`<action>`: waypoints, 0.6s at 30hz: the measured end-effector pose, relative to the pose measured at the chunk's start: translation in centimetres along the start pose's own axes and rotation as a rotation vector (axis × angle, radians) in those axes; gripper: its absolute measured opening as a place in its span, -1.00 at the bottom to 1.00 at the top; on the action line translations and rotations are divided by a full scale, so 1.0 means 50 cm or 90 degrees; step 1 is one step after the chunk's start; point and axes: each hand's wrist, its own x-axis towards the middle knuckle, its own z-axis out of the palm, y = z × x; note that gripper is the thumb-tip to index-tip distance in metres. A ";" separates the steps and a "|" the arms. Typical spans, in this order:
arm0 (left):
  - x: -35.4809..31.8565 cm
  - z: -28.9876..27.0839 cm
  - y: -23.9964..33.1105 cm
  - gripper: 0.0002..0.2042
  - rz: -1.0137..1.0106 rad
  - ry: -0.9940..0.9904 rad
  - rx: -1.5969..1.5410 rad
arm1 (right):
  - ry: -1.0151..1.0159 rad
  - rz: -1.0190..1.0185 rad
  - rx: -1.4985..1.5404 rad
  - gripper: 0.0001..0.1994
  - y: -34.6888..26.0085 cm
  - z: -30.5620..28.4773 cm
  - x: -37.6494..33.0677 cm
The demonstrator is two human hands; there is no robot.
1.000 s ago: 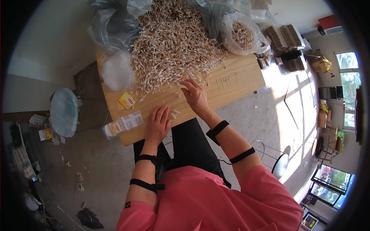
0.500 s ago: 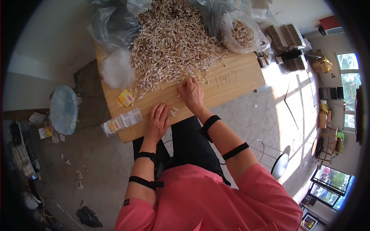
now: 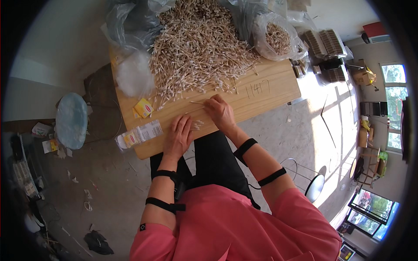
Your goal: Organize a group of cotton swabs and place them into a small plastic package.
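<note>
A large pile of cotton swabs (image 3: 200, 48) with pale wooden sticks and white tips covers the far part of the wooden table (image 3: 272, 87). Between the fingertips of my right hand (image 3: 221, 114) a single cotton swab (image 3: 197, 102) is pinched, sticking out to the left just above the tabletop. By the near edge, my left hand (image 3: 178, 134) curls over a small bunch of cotton swabs (image 3: 197, 125), whose tips poke out on its right side. Its palm and the rest of the bunch are hidden.
Yellow paper packets (image 3: 143, 108) and a clear printed pouch (image 3: 139, 134) lie left of my left hand. Plastic bags (image 3: 134, 76) flank the pile, one bag (image 3: 276, 37) holding more swabs. A round blue stool (image 3: 72, 120) stands to the left; bundled packs (image 3: 324, 43) sit beyond the right corner.
My right hand has drawn back from the pile's near edge toward me, and a swab now shows in its fingers. My left hand has stayed almost in place over its bunch.
</note>
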 end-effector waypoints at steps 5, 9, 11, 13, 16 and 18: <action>0.001 -0.001 0.000 -0.46 -0.003 -0.028 0.034 | -0.023 -0.004 0.018 -0.90 -0.027 0.034 -0.009; 0.006 -0.002 0.003 -0.43 -0.019 -0.057 0.063 | -0.077 -0.052 0.031 -0.89 -0.033 0.024 -0.002; 0.002 0.001 0.002 -0.45 -0.004 -0.036 0.060 | 0.017 -0.005 0.000 -0.88 -0.038 0.017 0.035; 0.003 0.003 0.000 -0.45 -0.004 -0.027 0.031 | -0.020 -0.014 -0.050 -0.86 -0.028 0.017 0.060; -0.002 0.005 0.001 -0.46 -0.010 -0.017 -0.003 | -0.067 -0.041 -0.091 -0.85 -0.015 0.026 0.035; -0.004 0.004 -0.001 -0.47 -0.021 -0.015 -0.004 | -0.078 -0.066 -0.080 -0.87 -0.014 0.024 0.021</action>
